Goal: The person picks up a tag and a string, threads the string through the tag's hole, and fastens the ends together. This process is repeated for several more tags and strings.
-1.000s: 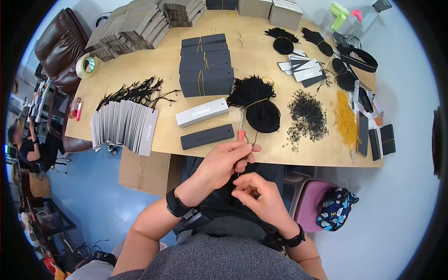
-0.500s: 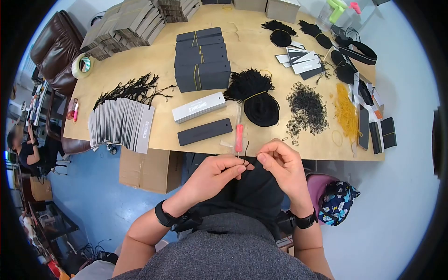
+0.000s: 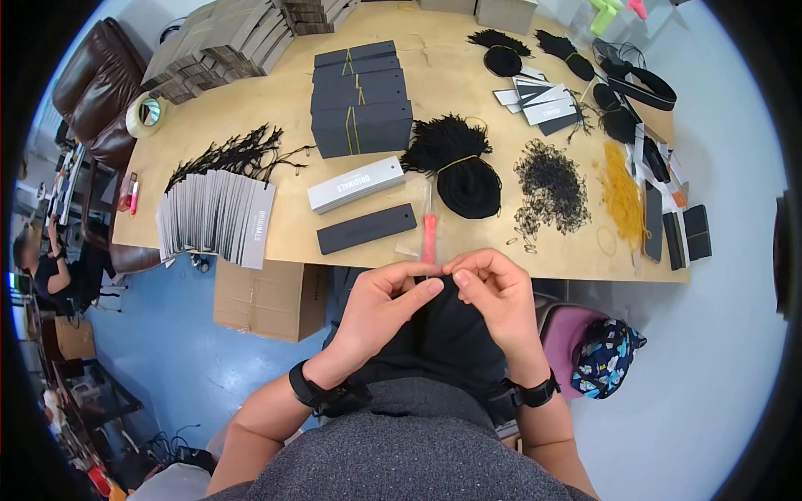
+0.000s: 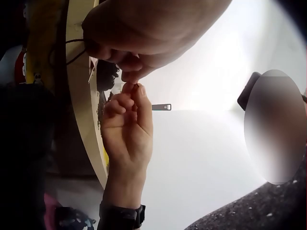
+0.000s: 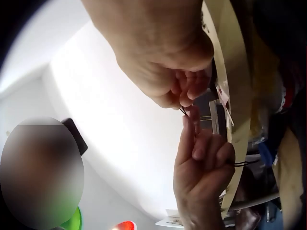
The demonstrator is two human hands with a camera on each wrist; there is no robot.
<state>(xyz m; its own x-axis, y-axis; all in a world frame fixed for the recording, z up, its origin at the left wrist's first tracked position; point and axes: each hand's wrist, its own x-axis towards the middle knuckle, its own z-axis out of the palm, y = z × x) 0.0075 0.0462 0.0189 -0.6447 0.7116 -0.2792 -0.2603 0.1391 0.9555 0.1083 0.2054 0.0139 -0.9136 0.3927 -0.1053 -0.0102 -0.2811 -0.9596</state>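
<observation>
Above the table's front edge, my left hand [image 3: 386, 302] and right hand [image 3: 499, 294] meet at the fingertips. A thin black cord [image 5: 183, 111] runs between them, pinched by thumb and forefinger on each side. Part of the same cord [image 4: 76, 41] loops out behind the left hand's curled fingers in the left wrist view. Just beyond the hands lies a tool with a pink handle [image 3: 429, 238] and a thin shaft. Beside it are a dark grey tag stack [image 3: 368, 229] and a white one printed ORIGINALS [image 3: 355, 185].
A banded bundle of black cords [image 3: 468, 185] lies past the hands. Small black clips or rings [image 3: 551, 188] and yellow rubber bands [image 3: 622, 196] are heaped at right. Fanned tags with cords [image 3: 215, 219] lie at left, dark banded stacks [image 3: 361, 129] behind.
The right hand has risen from below the left hand, moved out to the right, then come back to its fingertips. The upright cord end seen earlier is now between both hands' fingers.
</observation>
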